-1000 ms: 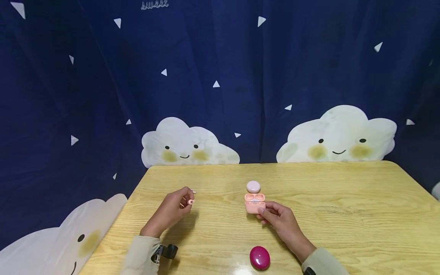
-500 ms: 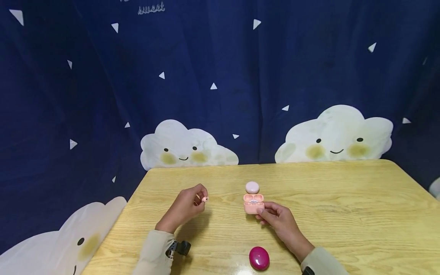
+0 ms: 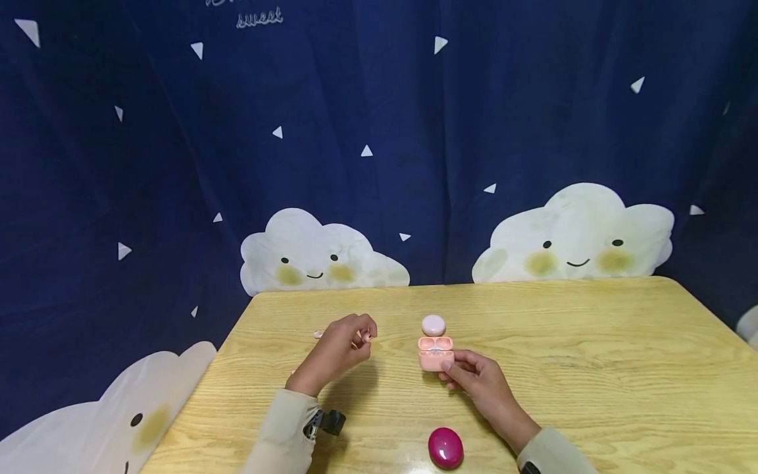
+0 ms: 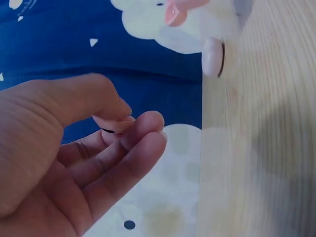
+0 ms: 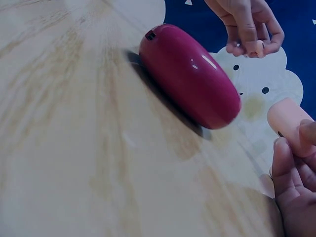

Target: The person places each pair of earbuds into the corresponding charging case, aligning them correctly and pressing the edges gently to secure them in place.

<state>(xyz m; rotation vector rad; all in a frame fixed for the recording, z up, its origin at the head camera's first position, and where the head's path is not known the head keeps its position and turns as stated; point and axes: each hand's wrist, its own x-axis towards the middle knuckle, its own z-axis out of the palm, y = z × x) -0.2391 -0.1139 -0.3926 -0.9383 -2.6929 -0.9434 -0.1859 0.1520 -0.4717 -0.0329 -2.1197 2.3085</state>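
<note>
- Left hand raised over the table, thumb and fingertips pinching a small pink earbud.
- Right hand grips the open pink case at its near side; case on table.
- Second small pink piece left of the left hand, probably another earbud.

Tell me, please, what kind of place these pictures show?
Probably a small home or staged tabletop corner: a light wooden table stands before a dark blue curtain with smiling white clouds, with a glossy magenta oval case lying on it.
</note>
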